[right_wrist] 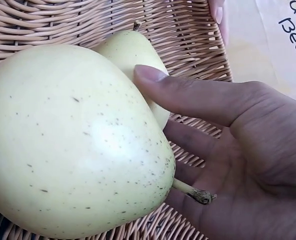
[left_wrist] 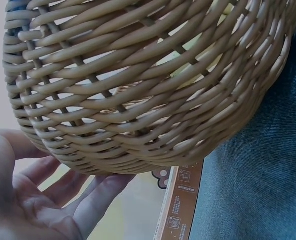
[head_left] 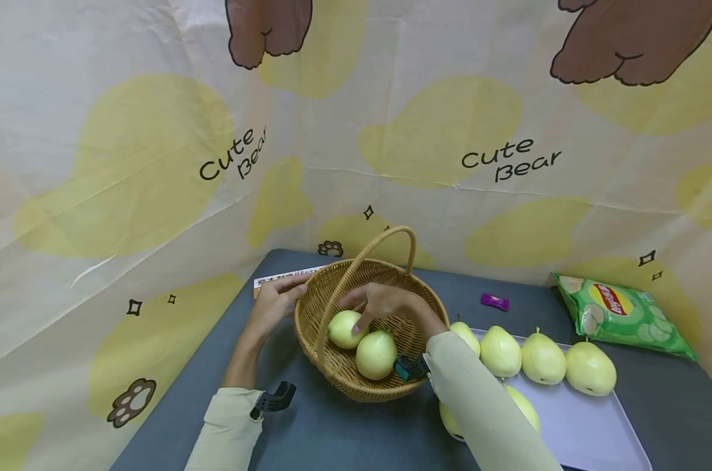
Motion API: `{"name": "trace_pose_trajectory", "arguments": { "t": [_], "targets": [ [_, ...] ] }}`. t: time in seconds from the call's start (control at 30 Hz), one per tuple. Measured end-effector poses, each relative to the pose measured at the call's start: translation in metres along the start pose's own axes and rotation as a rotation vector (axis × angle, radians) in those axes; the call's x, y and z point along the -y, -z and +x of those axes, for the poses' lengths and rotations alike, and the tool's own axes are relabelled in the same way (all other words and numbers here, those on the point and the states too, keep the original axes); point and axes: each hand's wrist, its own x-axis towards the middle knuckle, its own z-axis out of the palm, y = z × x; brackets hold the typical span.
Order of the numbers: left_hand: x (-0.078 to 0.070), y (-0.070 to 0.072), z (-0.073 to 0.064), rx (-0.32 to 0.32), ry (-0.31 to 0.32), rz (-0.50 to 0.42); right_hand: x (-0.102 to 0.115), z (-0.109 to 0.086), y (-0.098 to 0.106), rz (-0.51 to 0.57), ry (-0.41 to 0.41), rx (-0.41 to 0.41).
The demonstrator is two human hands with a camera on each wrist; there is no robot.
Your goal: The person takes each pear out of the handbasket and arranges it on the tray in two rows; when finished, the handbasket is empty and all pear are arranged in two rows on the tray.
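A round wicker basket with a tall arched handle stands on the dark table, tilted towards the person. My left hand grips its left rim; in the left wrist view, fingers lie against the woven outside. Inside the basket are two pale yellow-green pears. Reaching in, my right hand holds the farther pear, thumb on its near side and fingers behind it. The nearer pear sits by the wrist, and fills much of the right wrist view, its stem pointing at the palm.
Right of the basket, a pale lilac tray carries several pears, partly behind the right sleeve. A green chip bag and a small purple-wrapped sweet lie beyond. A printed strip lies behind the left hand. Patterned cloth hangs behind.
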Motion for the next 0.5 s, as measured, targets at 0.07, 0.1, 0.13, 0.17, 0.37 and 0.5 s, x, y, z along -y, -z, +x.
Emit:
{"name": "trace_pose_trajectory", "arguments": {
  "t": [0.07, 0.1, 0.13, 0.17, 0.37, 0.5],
  "targets": [
    [-0.0002, 0.0001, -0.0001, 0.0, -0.002, 0.006, -0.0004, -0.0002, -0.0006, -0.015, -0.001, 0.01],
    [-0.0003, 0.0, -0.0002, -0.002, -0.002, 0.009, -0.0009, 0.0, -0.0008, -0.021, 0.004, 0.015],
    [-0.0003, 0.0002, -0.0001, -0.001, -0.003, 0.013, -0.0009, -0.0001, -0.0011, -0.027, 0.005, 0.017],
    [-0.0004, 0.0004, -0.0003, 0.002, -0.004, 0.016, -0.0009, -0.0004, -0.0013, -0.031, 0.006, 0.016],
    [-0.0022, 0.0004, -0.001, 0.003, -0.007, 0.02, -0.0009, -0.0005, -0.0029, -0.056, 0.013, 0.021],
    [-0.0014, 0.0002, -0.0008, 0.0, -0.007, 0.02, -0.0027, 0.0004, -0.004, -0.077, 0.02, 0.018]
  ]
}}
